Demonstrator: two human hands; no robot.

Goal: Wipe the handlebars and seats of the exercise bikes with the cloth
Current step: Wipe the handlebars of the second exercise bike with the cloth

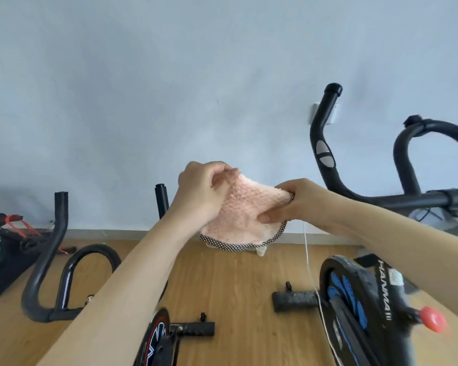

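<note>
You hold the cloth (242, 215) up in the air in front of you, between the two exercise bikes and touching neither. It looks light, soft and fluffy, with no stiffness of its own: it sags into a curve below your hands, its checked trim hanging lowest, so it will likely drape and fold wherever you let it. Your left hand (201, 190) pinches the upper left corner, fingers (224, 177) bunched closed on the pile. Your right hand (300, 200) grips the right edge, thumb under and fingers clenched over the trim. Judging by how it hangs, it will serve better gathered into the palm than held by corners. The nearest handlebar (325, 154) rises just to your right, well clear of the cloth; the left bike's handlebar (54, 249) sits lower left.
</note>
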